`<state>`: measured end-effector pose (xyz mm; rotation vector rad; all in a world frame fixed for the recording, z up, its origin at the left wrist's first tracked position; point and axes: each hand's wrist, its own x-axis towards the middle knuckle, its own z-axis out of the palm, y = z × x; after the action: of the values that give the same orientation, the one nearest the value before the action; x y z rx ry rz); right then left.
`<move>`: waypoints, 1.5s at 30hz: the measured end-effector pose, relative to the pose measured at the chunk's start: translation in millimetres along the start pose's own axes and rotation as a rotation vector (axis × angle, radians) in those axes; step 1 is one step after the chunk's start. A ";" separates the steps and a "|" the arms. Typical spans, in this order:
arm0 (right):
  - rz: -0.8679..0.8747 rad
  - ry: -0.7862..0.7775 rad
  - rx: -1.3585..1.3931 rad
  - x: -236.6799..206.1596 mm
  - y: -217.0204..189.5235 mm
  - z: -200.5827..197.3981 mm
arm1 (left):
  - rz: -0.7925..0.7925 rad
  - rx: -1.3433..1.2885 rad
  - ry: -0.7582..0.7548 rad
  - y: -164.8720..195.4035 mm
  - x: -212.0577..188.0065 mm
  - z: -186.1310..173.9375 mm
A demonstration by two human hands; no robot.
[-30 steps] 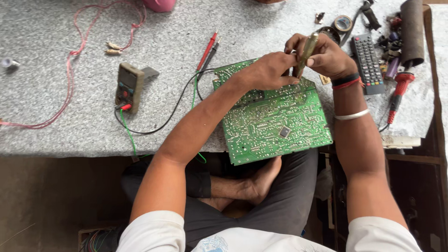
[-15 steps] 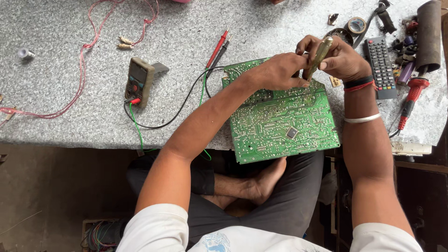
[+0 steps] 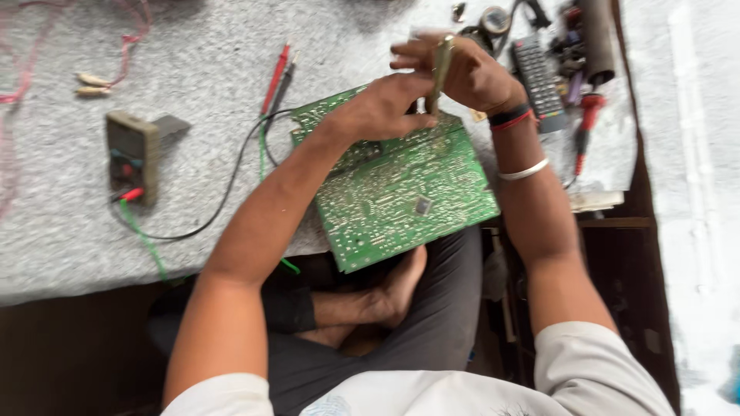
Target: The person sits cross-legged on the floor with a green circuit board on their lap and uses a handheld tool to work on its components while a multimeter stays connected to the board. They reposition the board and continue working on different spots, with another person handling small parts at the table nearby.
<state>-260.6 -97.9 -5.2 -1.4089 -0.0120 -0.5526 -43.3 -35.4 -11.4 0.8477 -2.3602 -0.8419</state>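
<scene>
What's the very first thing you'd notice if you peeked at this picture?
The big green circuit board stands out first, lying in the middle at the grey table's near edge and sticking out over the person's lap. Just above it the left hand and right hand meet around a slim olive-coloured tool. A small meter with red and green leads lies on the left.

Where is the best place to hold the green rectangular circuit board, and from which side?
Probably by the bare near-right edge of the green rectangular circuit board, coming from the person's side. That corner overhangs the grey speckled tabletop, so fingers can pinch the rim. The left hand and right hand crowd the far edge.
</scene>
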 end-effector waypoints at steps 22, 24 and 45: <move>-0.070 0.208 -0.247 -7.8 4.9 1.1 | -0.148 0.027 -0.034 24.8 -3.6 -5.5; -0.069 0.196 -0.253 -9.1 4.6 0.2 | -0.214 0.007 -0.048 27.1 -3.6 -6.5; -0.014 0.338 -0.327 -10.9 -2.5 5.5 | -0.119 0.045 0.045 42.5 -6.0 -5.1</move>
<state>-269.3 -89.0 -5.5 -1.6148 0.3537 -0.8255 -52.4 -7.0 19.9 1.0231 -2.3160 -0.8096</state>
